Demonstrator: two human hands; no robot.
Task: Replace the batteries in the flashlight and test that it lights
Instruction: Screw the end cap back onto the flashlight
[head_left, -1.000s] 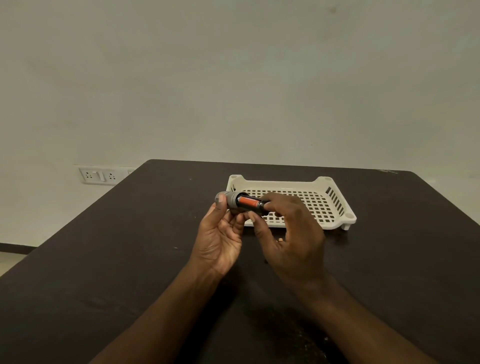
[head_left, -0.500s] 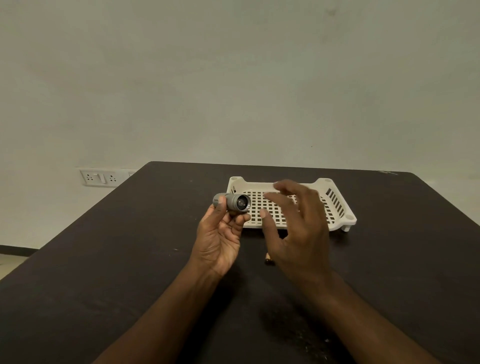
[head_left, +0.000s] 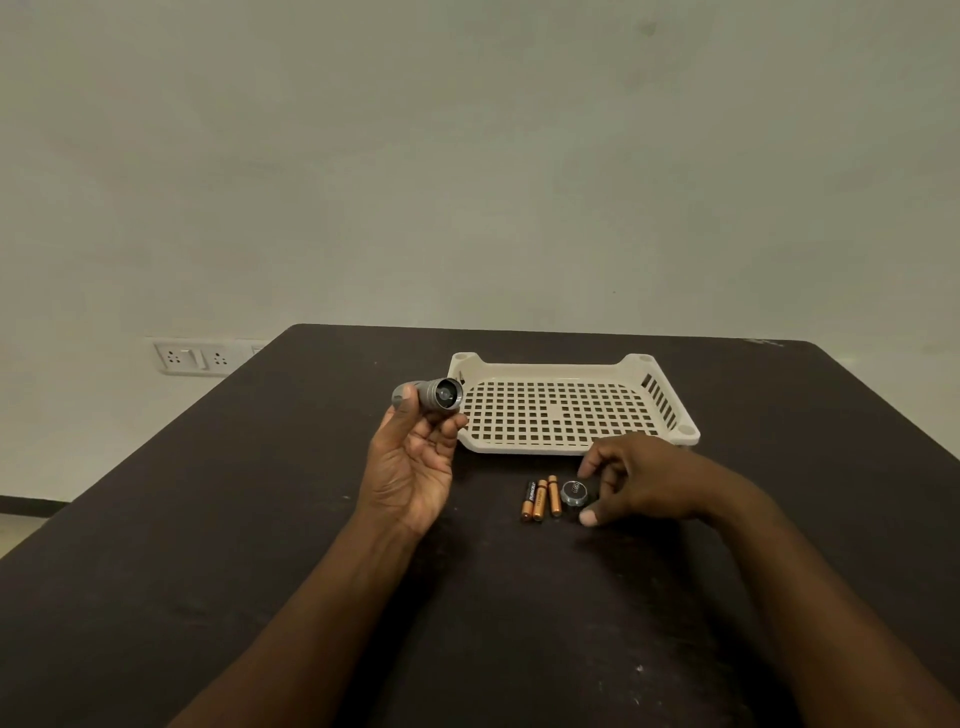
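Observation:
My left hand (head_left: 413, 462) holds the grey flashlight body (head_left: 435, 396) raised above the table, its open end turned toward me. Three copper-and-black batteries (head_left: 541, 499) lie side by side on the dark table. Just to their right sits the round grey end cap (head_left: 574, 491) with its spring facing up. My right hand (head_left: 641, 480) hovers over the cap with thumb and fingers spread around it, not touching it as far as I can see.
A white perforated plastic tray (head_left: 566, 449) stands empty behind the batteries. The dark table (head_left: 260, 519) ends at the wall behind the tray. A wall socket plate (head_left: 195, 357) is at the left.
My right hand left the flashlight and dropped right to the table by the cap. The orange battery seen in the flashlight a second ago is out; three batteries are uncovered on the table.

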